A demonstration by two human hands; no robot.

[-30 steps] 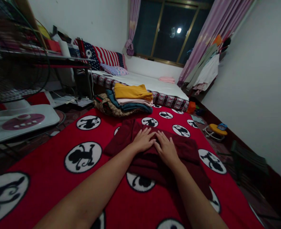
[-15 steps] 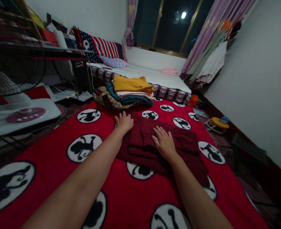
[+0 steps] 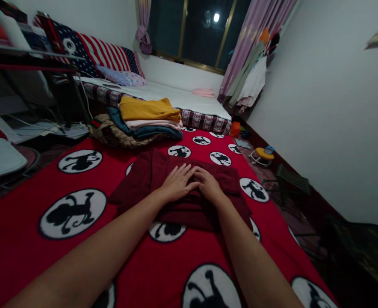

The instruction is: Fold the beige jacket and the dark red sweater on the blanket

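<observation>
A dark maroon garment (image 3: pixel 140 179), folded in layers, lies on a red blanket (image 3: pixel 137 265) printed with white ovals and black figures. On top of the garment rests my left hand (image 3: pixel 178 183), its fingers stretched out to the right. My right hand (image 3: pixel 207 183) lies on the cloth beside it, fingers extended, and the fingertips of both hands meet or overlap near the garment's middle. Neither hand grips the fabric. Beyond the garment sits a stack of folded clothes with a mustard yellow piece (image 3: pixel 147 109) on top and a teal piece (image 3: pixel 157 131) lower down.
The stack rests on a tan patterned bag (image 3: pixel 112 130). Behind stands a bed (image 3: pixel 172 94) with a white top. A cluttered desk (image 3: pixel 28 60) is at left. A yellow stool (image 3: pixel 264 155) and a dark green folding stool (image 3: pixel 293 179) stand along the right wall.
My left hand has moved right, from the garment's left edge onto its middle, beside my right hand. The garment's left part now lies spread out further. The camera has turned right.
</observation>
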